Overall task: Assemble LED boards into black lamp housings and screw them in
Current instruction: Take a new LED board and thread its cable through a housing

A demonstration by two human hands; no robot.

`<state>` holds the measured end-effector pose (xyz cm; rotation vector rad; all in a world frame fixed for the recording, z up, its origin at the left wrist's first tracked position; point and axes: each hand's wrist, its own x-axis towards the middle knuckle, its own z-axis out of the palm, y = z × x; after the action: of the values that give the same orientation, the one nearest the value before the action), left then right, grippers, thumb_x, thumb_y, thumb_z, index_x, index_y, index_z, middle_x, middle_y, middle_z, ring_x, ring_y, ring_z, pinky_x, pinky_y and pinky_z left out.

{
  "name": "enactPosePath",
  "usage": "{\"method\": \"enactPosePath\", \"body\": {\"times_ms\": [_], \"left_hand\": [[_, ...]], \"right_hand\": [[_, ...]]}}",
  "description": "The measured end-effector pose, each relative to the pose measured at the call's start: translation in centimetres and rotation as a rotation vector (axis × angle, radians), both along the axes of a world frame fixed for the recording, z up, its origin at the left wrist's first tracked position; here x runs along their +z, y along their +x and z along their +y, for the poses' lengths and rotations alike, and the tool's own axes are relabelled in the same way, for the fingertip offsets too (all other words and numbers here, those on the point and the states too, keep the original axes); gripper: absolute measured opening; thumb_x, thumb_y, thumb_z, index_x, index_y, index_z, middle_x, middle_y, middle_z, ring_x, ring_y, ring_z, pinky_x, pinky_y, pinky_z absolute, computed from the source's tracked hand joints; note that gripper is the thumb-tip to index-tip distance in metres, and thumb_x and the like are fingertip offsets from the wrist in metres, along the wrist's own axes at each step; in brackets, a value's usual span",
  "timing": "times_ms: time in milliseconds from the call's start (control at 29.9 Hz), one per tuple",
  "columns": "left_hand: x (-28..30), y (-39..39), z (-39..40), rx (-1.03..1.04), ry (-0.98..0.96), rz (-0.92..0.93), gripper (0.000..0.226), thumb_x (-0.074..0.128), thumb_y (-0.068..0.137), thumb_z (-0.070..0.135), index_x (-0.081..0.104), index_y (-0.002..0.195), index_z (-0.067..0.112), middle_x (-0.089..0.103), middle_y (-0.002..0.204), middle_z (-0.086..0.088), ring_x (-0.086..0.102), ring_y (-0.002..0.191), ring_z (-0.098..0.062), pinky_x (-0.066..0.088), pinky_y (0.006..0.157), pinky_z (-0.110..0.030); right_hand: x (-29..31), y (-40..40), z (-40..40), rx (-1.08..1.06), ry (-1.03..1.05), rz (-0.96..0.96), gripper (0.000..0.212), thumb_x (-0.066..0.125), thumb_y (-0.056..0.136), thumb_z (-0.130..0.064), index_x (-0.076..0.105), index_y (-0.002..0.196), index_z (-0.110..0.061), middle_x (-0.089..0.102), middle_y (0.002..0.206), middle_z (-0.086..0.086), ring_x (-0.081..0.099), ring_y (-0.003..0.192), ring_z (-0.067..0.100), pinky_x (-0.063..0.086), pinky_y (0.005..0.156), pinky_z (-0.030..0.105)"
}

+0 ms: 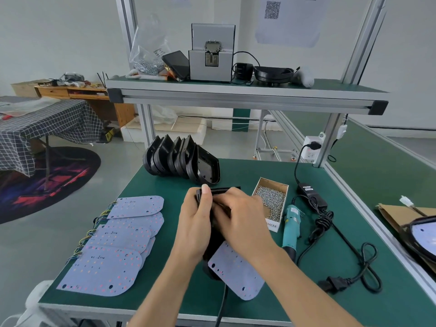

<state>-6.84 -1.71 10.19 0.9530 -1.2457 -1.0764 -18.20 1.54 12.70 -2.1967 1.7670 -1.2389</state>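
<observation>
A black lamp housing [218, 234] stands tilted on the green table, held between both hands. My left hand [197, 223] grips its left edge, thumb up over the top rim. My right hand [240, 220] curls over the housing's top from the right; what its fingertips touch is hidden. A white LED board [237, 271] hangs from the housing's lower end and lies on the table. Several more LED boards [118, 244] with coloured wires lie overlapped at the left. A row of empty black housings [181, 160] leans together at the table's back.
A cardboard box of screws [271, 204] sits right of my hands, a teal electric screwdriver [291, 228] beside it with its black power supply and cable [323, 220]. A shelf overhead carries a screw feeder [211, 59]. A finished lamp [422, 237] lies at far right.
</observation>
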Motion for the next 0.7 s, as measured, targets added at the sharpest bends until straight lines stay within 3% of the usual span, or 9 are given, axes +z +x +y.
{"method": "enactPosePath", "body": {"times_ms": [167, 268, 368, 435, 536, 603, 670, 703], "left_hand": [[0.3, 0.3, -0.2, -0.014, 0.011, 0.033, 0.035, 0.05, 0.091, 0.065, 0.052, 0.068, 0.038, 0.049, 0.067, 0.019, 0.046, 0.065, -0.005, 0.042, 0.068, -0.032], [0.6, 0.5, -0.4, -0.037, 0.064, 0.112, 0.039, 0.054, 0.088, 0.066, 0.05, 0.067, 0.034, 0.049, 0.071, 0.012, 0.047, 0.07, -0.011, 0.043, 0.074, -0.038], [0.9, 0.2, -0.4, -0.071, 0.1, 0.188, 0.045, 0.057, 0.085, 0.068, 0.054, 0.071, 0.026, 0.058, 0.081, 0.0, 0.055, 0.08, -0.019, 0.048, 0.083, -0.051], [0.9, -0.1, -0.2, -0.071, 0.095, 0.199, 0.051, 0.056, 0.086, 0.067, 0.054, 0.078, 0.017, 0.06, 0.087, -0.005, 0.056, 0.084, -0.019, 0.05, 0.089, -0.056], [0.4, -0.4, 0.1, -0.071, 0.039, 0.13, 0.047, 0.054, 0.09, 0.067, 0.049, 0.072, 0.024, 0.05, 0.075, 0.009, 0.047, 0.072, -0.011, 0.045, 0.072, -0.042], [0.2, -0.6, 0.4, -0.091, 0.011, 0.065, 0.041, 0.052, 0.094, 0.064, 0.048, 0.069, 0.032, 0.046, 0.071, 0.013, 0.043, 0.068, -0.01, 0.041, 0.07, -0.037], [0.4, -0.6, 0.3, -0.094, 0.044, 0.091, 0.046, 0.053, 0.091, 0.066, 0.054, 0.075, 0.023, 0.055, 0.075, 0.001, 0.051, 0.074, -0.015, 0.048, 0.076, -0.043], [0.6, -0.5, 0.2, -0.092, 0.083, 0.129, 0.054, 0.054, 0.088, 0.068, 0.06, 0.085, 0.014, 0.064, 0.085, -0.01, 0.06, 0.082, -0.021, 0.053, 0.087, -0.048]], "right_hand": [[-0.8, -0.2, -0.4, 0.014, 0.094, 0.063, 0.022, 0.053, 0.105, -0.043, 0.07, 0.119, -0.048, 0.047, 0.08, -0.024, 0.044, 0.094, -0.002, 0.026, 0.086, 0.039], [-1.4, -0.5, -0.3, 0.095, 0.11, 0.019, 0.03, 0.057, 0.105, -0.038, 0.064, 0.133, -0.043, 0.048, 0.09, -0.022, 0.044, 0.099, -0.001, 0.027, 0.099, 0.037], [-2.2, -0.6, 0.2, 0.012, -0.078, -0.053, 0.025, 0.067, 0.1, -0.024, 0.072, 0.124, -0.027, 0.064, 0.101, -0.018, 0.06, 0.099, 0.005, 0.037, 0.108, 0.046], [-2.7, -0.5, 0.3, -0.037, -0.1, -0.039, 0.023, 0.065, 0.098, -0.026, 0.075, 0.119, -0.028, 0.062, 0.096, -0.021, 0.06, 0.095, 0.003, 0.037, 0.106, 0.048], [-2.8, -0.4, 0.3, -0.018, -0.038, -0.054, 0.022, 0.058, 0.1, -0.033, 0.075, 0.113, -0.036, 0.047, 0.084, -0.024, 0.051, 0.091, 0.0, 0.03, 0.095, 0.04], [-2.7, -0.4, 0.0, -0.026, -0.023, -0.001, 0.019, 0.054, 0.101, -0.035, 0.073, 0.107, -0.036, 0.046, 0.081, -0.022, 0.046, 0.091, 0.0, 0.029, 0.093, 0.04], [-2.6, -0.5, 0.0, -0.033, -0.028, 0.031, 0.019, 0.056, 0.101, -0.035, 0.072, 0.111, -0.035, 0.052, 0.086, -0.022, 0.048, 0.095, -0.001, 0.03, 0.1, 0.042], [-2.6, -0.7, 0.1, -0.03, -0.039, 0.009, 0.022, 0.058, 0.099, -0.035, 0.071, 0.117, -0.034, 0.056, 0.093, -0.023, 0.052, 0.098, -0.003, 0.029, 0.104, 0.042]]}}
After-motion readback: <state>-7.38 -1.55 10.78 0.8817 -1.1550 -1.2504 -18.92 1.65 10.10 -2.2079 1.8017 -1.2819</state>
